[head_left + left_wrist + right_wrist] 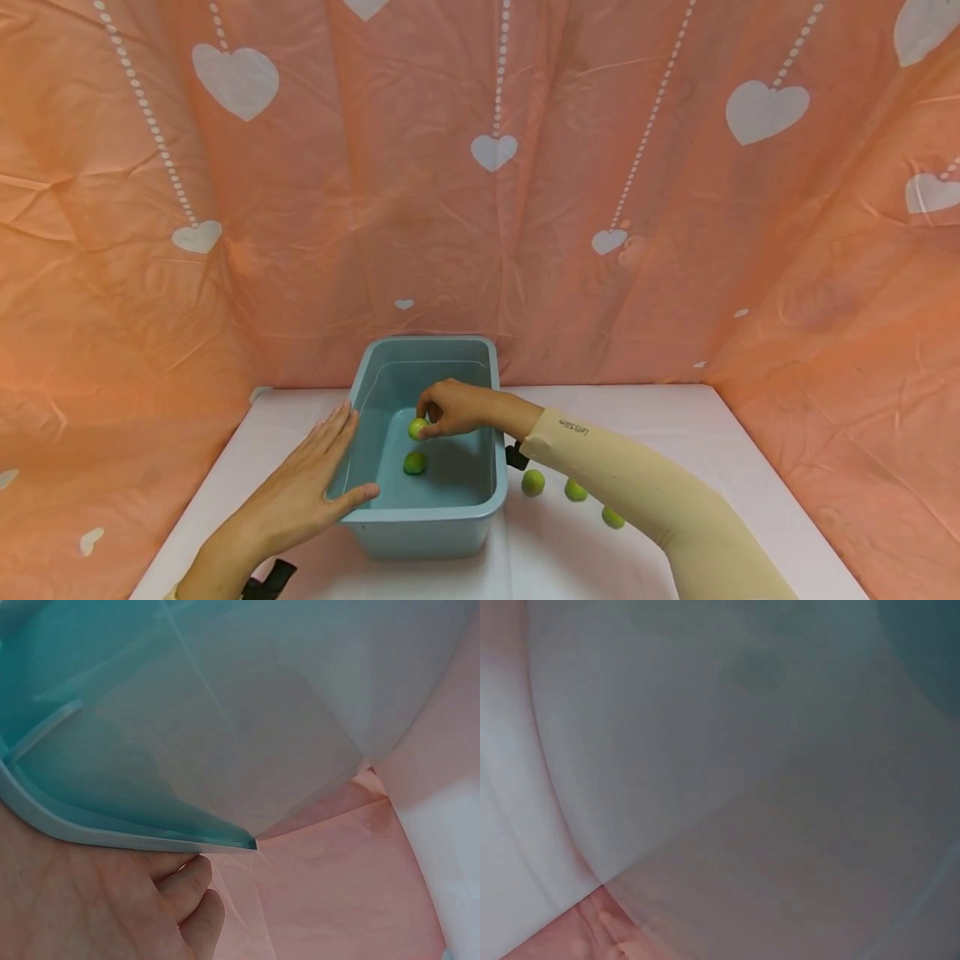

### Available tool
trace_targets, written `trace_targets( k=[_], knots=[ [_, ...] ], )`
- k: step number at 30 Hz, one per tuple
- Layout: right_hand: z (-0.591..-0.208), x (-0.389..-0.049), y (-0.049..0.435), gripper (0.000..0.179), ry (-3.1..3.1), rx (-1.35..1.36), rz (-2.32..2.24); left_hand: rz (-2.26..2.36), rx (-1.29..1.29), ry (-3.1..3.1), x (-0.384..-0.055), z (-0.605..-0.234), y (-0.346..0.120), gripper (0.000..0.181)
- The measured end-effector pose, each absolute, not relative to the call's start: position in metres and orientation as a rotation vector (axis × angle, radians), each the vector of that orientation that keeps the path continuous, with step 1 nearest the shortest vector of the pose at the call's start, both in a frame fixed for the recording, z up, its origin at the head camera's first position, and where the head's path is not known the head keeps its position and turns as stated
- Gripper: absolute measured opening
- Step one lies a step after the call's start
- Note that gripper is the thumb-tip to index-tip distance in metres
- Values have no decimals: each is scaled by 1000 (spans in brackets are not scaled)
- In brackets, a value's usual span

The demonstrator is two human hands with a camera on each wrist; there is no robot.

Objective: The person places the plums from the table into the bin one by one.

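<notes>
A sleeve [637, 479] meets the right hand [453, 408] pinching a lime [417, 429]; the outstretched left [300, 479] touches the tub [423, 537].

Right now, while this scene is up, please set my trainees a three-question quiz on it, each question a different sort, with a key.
1. The left hand touches which? A. The rim of the blue-grey tub. B. A loose lime. C. The orange backdrop.
2. True or false: the right hand is empty.
3. How many limes show on the white table, outside the tub?

Key: 1, A. 2, false; it pinches a lime inside the tub. 3, three.
</notes>
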State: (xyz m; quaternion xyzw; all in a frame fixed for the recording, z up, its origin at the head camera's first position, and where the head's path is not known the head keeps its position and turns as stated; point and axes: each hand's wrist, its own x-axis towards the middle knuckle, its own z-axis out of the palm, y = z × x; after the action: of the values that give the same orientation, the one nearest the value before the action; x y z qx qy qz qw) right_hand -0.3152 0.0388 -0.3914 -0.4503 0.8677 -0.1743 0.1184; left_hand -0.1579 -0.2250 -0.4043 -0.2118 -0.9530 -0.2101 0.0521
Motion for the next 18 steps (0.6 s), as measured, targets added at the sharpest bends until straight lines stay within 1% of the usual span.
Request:
trace_targets(
  k=[9,18],
  knots=[
    [-391,-315,41,25,2529,-1360,-579,-632,-656,-2890,-158,-402,-226,103],
    [-388,-311,45,23,2526,-1360,-758,-653,-640,-2899,-158,-405,-225,104]
  ],
)
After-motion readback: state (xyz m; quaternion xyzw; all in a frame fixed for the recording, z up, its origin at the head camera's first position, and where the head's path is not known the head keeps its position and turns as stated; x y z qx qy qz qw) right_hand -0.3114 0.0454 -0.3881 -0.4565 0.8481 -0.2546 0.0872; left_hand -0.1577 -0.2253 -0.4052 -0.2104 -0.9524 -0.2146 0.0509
